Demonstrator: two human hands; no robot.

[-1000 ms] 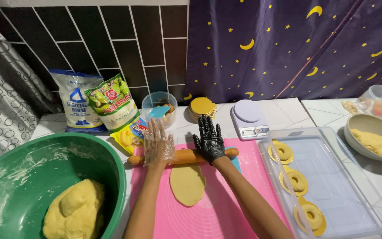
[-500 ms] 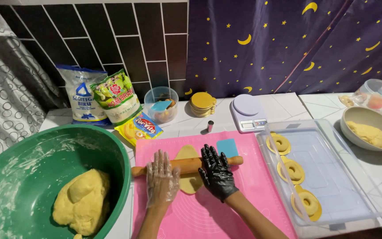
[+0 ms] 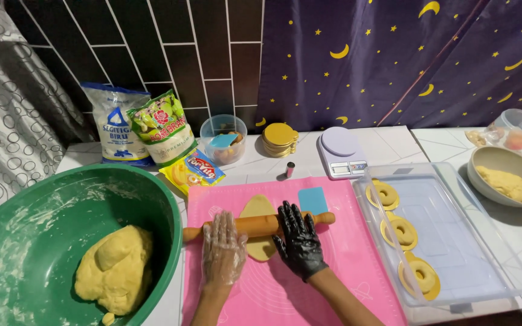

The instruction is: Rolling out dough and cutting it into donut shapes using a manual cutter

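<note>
Right now both hands lie flat on a wooden rolling pin (image 3: 260,225): the left hand (image 3: 223,250), in a clear glove, and the right hand (image 3: 299,241), in a black glove, have their fingers spread wide over it, pressing rather than gripping. The pin lies across a flat piece of yellow dough (image 3: 260,208) on a pink mat (image 3: 339,265), which covers the white tiled desk (image 3: 261,160). A blue scraper (image 3: 313,200) lies on the mat just beyond the pin. Left of the mat stands a green bowl (image 3: 25,229) with a lump of dough inside. To the right, a clear tray (image 3: 454,241) holds three dough rings (image 3: 402,232) on gold discs. Behind are flour bags (image 3: 139,127), a small scale (image 3: 339,151), dark wall tiles (image 3: 170,54) and a purple curtain (image 3: 406,60) with moons and stars.
</note>
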